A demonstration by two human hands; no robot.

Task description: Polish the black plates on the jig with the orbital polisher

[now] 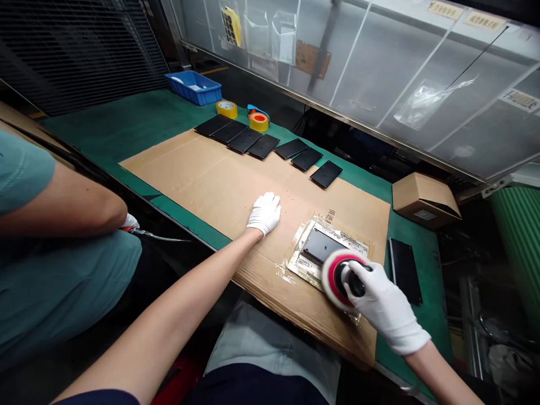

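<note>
Head view: a dark, smooth rectangular plate, pierced by small holes, is seated on a taped, pale-gold mount on the cardboard. Its near right end is overlapped by a round tool, white-rimmed and pink-ringed, which is gripped in the gloved right hand. The gloved left hand is laid flat, unclenched, on the cardboard. 7 black plates are ranged beyond.

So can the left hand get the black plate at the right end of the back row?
Probably yes: the left hand rests on the cardboard, and only bare cardboard seems to lie between it and that black plate.
</note>
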